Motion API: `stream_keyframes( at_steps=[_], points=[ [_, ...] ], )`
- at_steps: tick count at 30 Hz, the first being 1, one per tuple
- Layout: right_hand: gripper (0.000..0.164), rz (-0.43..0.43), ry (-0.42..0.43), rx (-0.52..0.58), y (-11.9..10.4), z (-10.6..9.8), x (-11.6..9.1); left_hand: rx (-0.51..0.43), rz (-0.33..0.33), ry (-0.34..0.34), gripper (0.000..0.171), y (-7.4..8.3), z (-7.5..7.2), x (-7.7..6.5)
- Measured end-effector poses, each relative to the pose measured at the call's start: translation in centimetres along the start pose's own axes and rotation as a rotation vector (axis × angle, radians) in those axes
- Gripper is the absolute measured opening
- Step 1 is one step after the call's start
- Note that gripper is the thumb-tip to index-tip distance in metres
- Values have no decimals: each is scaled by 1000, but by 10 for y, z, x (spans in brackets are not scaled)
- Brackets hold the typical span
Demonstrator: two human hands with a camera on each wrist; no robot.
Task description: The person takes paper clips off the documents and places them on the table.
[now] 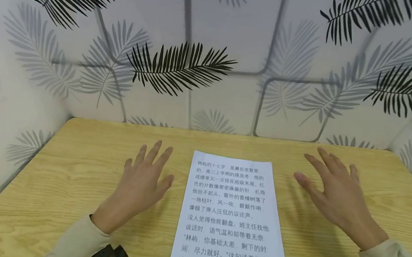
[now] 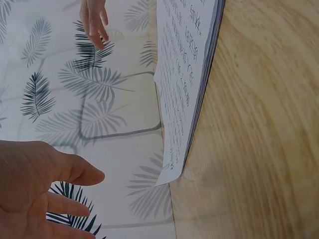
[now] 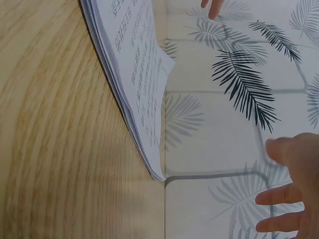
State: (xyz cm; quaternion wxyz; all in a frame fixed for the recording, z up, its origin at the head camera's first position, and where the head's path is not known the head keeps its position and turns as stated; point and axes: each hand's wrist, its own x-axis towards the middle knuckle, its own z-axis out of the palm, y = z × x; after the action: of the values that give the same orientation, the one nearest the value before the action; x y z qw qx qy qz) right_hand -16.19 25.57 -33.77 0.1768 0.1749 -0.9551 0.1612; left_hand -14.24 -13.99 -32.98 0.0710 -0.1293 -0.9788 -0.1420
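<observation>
Left hand point(image 1: 140, 183): fingers spread, nothing held, apart from paper stack, to its left. Middle: paper stack point(image 1: 226, 219) flat on wood-grain table point(image 1: 78, 163), between the hands, near end cut off by view. Probably light, floppy, easy to crease; sheets may slip over each other; best taken by left and right edges. White, several sheets, dark printed Chinese lines, far corners slightly curled. Right hand point(image 1: 338, 202): fingers spread, nothing held, right of stack.
</observation>
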Motion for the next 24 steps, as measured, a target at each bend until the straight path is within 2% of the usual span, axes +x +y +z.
stream_keyframes(
  at_steps=[2,4,8,12,17,24],
  points=[
    [51,-20,46,59,0,0,-1,-40,27,9,61,0,1,-1],
    [44,-33,77,120,-1,0,-2,-119,44,-9,61,1,2,0],
    [36,-22,75,217,-3,0,-3,-304,17,-70,60,3,8,2],
    [34,-14,37,295,-6,3,-4,-395,-40,-119,61,3,17,4],
    [31,-11,-12,376,-11,8,-7,-525,-120,-212,61,0,25,5],
    [37,122,-207,534,-15,7,-11,-780,-213,-269,60,-4,26,6]
  ],
)
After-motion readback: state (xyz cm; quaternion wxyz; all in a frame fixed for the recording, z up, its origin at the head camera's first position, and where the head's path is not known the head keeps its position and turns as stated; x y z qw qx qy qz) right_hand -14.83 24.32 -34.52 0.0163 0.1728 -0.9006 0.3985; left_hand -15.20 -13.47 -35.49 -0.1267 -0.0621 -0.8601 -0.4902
